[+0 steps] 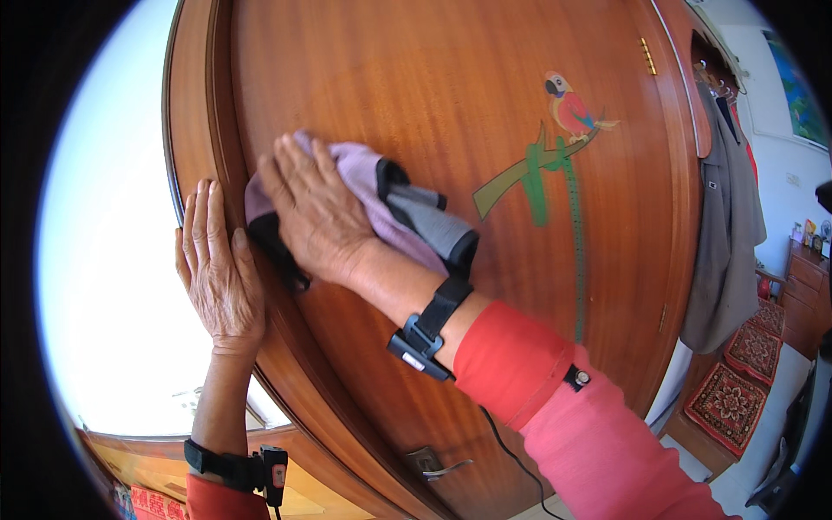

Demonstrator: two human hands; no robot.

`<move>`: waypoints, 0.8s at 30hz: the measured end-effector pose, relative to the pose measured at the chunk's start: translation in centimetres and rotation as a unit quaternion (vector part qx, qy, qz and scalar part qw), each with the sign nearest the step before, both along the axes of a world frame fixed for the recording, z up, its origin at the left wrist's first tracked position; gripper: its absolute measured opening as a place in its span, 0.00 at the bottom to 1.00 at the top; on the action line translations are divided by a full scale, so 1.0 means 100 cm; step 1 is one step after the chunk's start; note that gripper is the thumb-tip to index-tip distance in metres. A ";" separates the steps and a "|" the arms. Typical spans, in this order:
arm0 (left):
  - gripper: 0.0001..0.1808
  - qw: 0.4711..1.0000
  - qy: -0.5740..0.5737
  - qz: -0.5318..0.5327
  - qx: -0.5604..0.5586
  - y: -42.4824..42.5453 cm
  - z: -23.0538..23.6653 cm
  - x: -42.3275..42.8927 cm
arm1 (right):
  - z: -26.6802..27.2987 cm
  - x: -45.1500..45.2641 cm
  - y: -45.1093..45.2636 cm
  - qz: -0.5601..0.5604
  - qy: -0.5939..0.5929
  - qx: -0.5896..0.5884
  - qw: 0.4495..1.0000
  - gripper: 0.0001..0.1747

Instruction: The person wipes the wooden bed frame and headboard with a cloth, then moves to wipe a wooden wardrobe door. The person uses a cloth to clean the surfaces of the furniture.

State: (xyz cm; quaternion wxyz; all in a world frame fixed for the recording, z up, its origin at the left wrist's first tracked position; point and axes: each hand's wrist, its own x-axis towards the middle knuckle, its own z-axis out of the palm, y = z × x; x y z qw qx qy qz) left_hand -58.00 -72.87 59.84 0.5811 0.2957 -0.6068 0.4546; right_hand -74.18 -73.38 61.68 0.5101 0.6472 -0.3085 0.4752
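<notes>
My right hand [318, 208] lies flat over a purple and grey cloth with black edging [426, 221], pressing it against a brown wooden door [416, 84]. The cloth is bunched beneath the palm, near the door's left edge, and part of it sticks out past my wrist. My left hand [224, 266] rests with its palm on the wooden door frame [195, 117], fingers pointing up and holding nothing. Both wrists wear black straps with small devices. Right of the cloth, a parrot sticker [571, 110] on a branch decorates the door.
A metal door handle [435, 463] sits low on the door, with a brass hinge [647, 56] at upper right. Grey clothing [725, 227] hangs beyond the frame. Patterned cushions [727, 406] lie on a wooden bench near a chest of drawers [806, 286]. A cable dangles below my right wrist.
</notes>
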 end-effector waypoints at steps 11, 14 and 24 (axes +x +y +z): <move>0.27 0.999 -0.009 0.034 -0.010 -0.002 -0.001 0.000 | -0.083 -0.019 0.010 0.072 0.152 -0.027 0.985 0.21; 0.27 0.999 -0.006 0.037 -0.001 0.000 -0.002 0.001 | -0.078 -0.038 0.016 0.056 0.177 -0.034 0.982 0.19; 0.29 0.999 -0.013 0.027 -0.012 -0.007 -0.002 0.006 | -0.048 -0.080 0.031 -0.118 0.131 -0.026 0.984 0.27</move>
